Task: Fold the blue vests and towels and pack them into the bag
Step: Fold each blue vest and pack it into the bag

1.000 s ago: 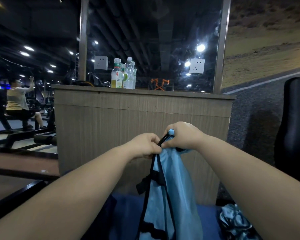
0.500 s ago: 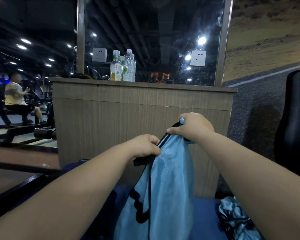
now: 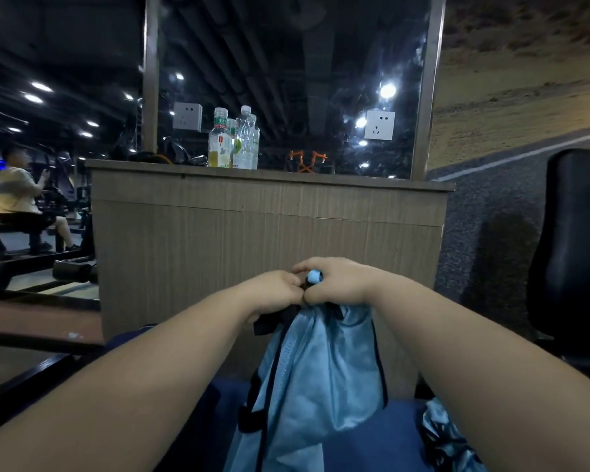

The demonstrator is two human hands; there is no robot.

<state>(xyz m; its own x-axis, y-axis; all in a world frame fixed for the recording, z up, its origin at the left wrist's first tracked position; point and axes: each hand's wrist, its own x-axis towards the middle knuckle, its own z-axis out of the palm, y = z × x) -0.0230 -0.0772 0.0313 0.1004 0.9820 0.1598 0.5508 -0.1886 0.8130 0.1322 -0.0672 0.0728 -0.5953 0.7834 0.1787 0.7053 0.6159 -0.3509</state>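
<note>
A light blue vest [image 3: 317, 386] with black trim hangs in the air in front of me, its lower part reaching down past the frame's bottom edge. My left hand [image 3: 275, 291] and my right hand [image 3: 338, 281] are held close together at its top, both gripping the black-trimmed upper edge. A small loop of blue fabric sticks up between my right thumb and fingers. More crumpled blue fabric [image 3: 447, 437] lies at the lower right. The bag is not in view.
A dark blue surface [image 3: 365, 444] lies under the vest. A wooden counter [image 3: 269, 233] stands right behind, with bottles [image 3: 234, 141] on top. A black chair [image 3: 573, 247] is at the right. A person sits on gym equipment at the far left.
My hands spread apart half a second ago, the right one rising, then came back together at the vest's top. The vest hangs more gathered now.
</note>
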